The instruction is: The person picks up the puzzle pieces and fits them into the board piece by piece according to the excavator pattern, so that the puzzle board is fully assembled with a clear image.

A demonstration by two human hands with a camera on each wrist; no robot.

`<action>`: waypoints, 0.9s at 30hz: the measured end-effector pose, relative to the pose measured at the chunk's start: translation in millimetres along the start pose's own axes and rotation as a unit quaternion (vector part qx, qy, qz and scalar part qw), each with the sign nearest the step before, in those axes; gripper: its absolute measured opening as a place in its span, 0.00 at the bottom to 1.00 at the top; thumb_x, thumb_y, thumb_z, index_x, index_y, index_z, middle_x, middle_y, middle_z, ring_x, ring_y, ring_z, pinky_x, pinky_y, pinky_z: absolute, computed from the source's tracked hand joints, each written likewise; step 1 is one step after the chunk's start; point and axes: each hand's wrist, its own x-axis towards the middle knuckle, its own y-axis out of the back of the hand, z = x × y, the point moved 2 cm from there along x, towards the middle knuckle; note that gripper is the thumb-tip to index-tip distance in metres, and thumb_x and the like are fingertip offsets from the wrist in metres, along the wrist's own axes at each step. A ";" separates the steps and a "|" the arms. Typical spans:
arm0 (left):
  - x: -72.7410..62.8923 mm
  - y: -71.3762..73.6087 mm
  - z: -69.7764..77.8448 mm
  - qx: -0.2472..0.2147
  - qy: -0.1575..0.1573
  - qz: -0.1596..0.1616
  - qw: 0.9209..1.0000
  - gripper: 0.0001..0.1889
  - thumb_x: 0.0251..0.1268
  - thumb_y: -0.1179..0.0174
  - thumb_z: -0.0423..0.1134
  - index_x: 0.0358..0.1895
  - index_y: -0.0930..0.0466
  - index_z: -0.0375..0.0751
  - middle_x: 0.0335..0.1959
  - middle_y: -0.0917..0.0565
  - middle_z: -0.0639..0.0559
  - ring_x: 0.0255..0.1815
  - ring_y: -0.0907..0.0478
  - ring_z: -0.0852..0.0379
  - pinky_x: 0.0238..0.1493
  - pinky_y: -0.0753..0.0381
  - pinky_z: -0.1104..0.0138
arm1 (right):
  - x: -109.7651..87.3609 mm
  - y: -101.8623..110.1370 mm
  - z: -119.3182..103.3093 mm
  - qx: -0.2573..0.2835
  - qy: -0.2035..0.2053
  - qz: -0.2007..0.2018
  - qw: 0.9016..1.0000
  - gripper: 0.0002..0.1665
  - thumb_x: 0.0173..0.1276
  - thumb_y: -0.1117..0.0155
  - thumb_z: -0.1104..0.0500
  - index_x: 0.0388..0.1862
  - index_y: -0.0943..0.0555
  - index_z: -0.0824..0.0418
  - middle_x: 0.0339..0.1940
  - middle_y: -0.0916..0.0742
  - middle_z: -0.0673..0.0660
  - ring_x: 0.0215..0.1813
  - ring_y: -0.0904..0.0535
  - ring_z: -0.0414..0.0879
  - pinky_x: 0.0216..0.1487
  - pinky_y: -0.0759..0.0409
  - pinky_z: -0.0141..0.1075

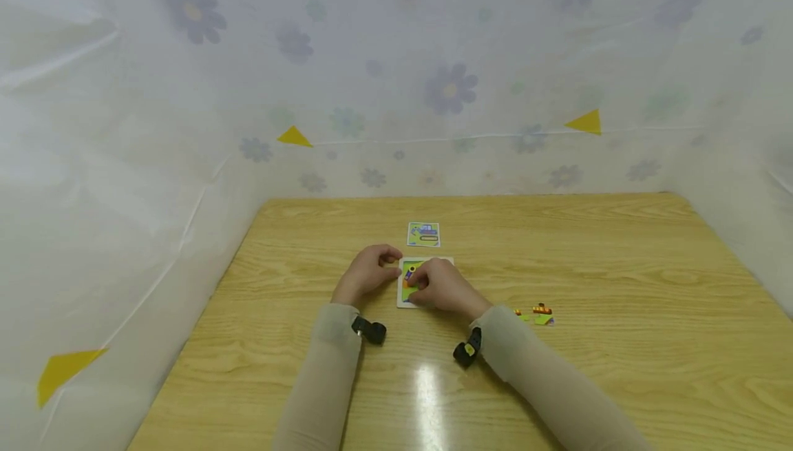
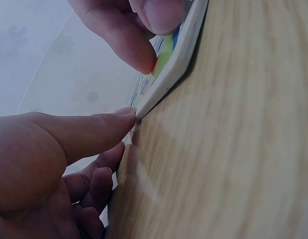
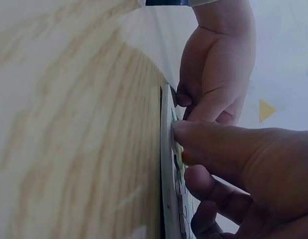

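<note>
A jigsaw puzzle board (image 1: 426,259) with a pale raised rim lies on the table, showing a green picture with orange and dark parts. My left hand (image 1: 369,272) rests at its left side; the thumb touches the rim and the other fingers bend down beside the corner. Over the board, my right hand (image 1: 447,288) pinches a puzzle piece (image 2: 165,54), green with some orange, against the picture between thumb and index finger. Much of that piece and the board's right half are hidden by the hand. In the right wrist view, the board (image 3: 167,199) appears edge-on.
Loose puzzle pieces (image 1: 544,319) in green and orange lie to the right of my right wrist. A square picture card (image 1: 424,235) with a purple digger lies beyond the board. The wooden table (image 1: 619,265) is bordered by a pale flowered curtain (image 1: 396,93).
</note>
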 end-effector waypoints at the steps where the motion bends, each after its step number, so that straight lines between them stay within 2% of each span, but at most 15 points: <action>1: 0.1 -0.3 0.0 0.000 0.000 0.000 1.000 0.14 0.66 0.35 0.35 0.54 0.18 0.44 0.49 0.19 0.50 0.49 0.25 0.52 0.53 0.26 0.56 | 0.2 -0.1 0.0 -0.004 -0.003 0.001 1.000 0.08 0.56 0.22 0.63 0.36 0.11 0.60 0.22 0.18 0.48 0.25 0.27 0.41 0.30 0.27 0.34; 7: 1.2 -1.4 -0.8 0.003 -0.003 -0.001 1.000 0.14 0.66 0.35 0.36 0.54 0.18 0.44 0.49 0.19 0.50 0.50 0.24 0.53 0.53 0.25 0.56 | 1.3 0.9 -0.1 -0.034 0.001 0.005 0.999 0.10 0.55 0.21 0.59 0.35 0.12 0.57 0.22 0.20 0.47 0.25 0.28 0.42 0.30 0.29 0.35; 14: 3.9 -0.9 -3.3 0.007 -0.004 0.003 1.000 0.14 0.66 0.34 0.36 0.53 0.17 0.45 0.49 0.18 0.51 0.50 0.24 0.53 0.53 0.25 0.57 | -2.4 8.7 3.1 0.021 0.016 -0.023 0.999 0.12 0.58 0.24 0.64 0.43 0.11 0.61 0.26 0.17 0.48 0.27 0.28 0.42 0.31 0.28 0.35; 22: 6.2 -0.7 -4.5 0.008 -0.006 -0.003 1.000 0.14 0.66 0.35 0.36 0.54 0.18 0.44 0.49 0.19 0.50 0.50 0.24 0.53 0.53 0.25 0.56 | -3.0 10.4 3.8 0.014 0.028 -0.023 0.999 0.11 0.58 0.25 0.64 0.42 0.11 0.61 0.25 0.18 0.48 0.27 0.28 0.40 0.30 0.30 0.33; 27: 6.3 -0.2 -3.1 0.004 -0.005 0.000 1.000 0.14 0.66 0.34 0.37 0.54 0.18 0.44 0.49 0.18 0.50 0.50 0.24 0.52 0.54 0.26 0.56 | -8.2 20.5 6.8 0.044 0.021 -0.011 0.999 0.11 0.63 0.28 0.63 0.45 0.12 0.62 0.34 0.15 0.50 0.33 0.23 0.40 0.36 0.23 0.33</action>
